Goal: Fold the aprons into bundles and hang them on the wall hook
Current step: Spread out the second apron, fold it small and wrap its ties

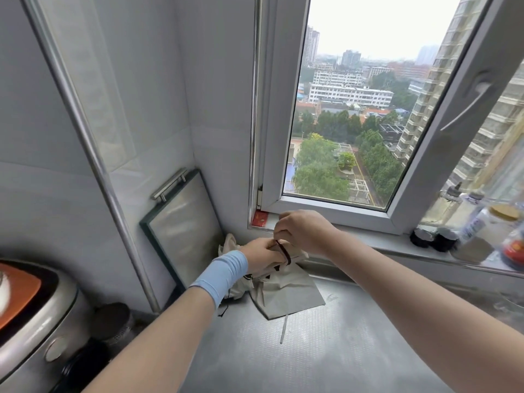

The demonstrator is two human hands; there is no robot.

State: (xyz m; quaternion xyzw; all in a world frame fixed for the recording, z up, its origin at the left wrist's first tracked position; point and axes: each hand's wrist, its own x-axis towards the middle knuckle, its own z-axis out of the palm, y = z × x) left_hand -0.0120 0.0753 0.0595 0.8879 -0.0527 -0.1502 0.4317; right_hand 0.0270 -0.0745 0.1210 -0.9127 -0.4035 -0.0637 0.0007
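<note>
— Any writing you can read?
— None. The red tag (261,218) at the window frame's lower left corner is too small to read. The labels on the bottles (470,219) at the right edge are blurred.
— Counts?
— Two black caps (422,237) on the sill (368,240). One glass board (184,222) with a metal handle leans on the wall left of centre. One silver appliance (37,321) sits lower left. The bottles overlap, so I cannot count them.
— The apron?
— A beige apron (286,293) lies crumpled on the steel counter (312,358) just below the sill, mid-frame. Whether it is one cloth or more, I cannot tell.
— Hands?
— The left hand (262,258), a blue wristband (221,272) on its wrist, curls its fingers round the bunched top. The right hand (304,232), just above, pinches a dark strap (284,252) looping over the bundle.
</note>
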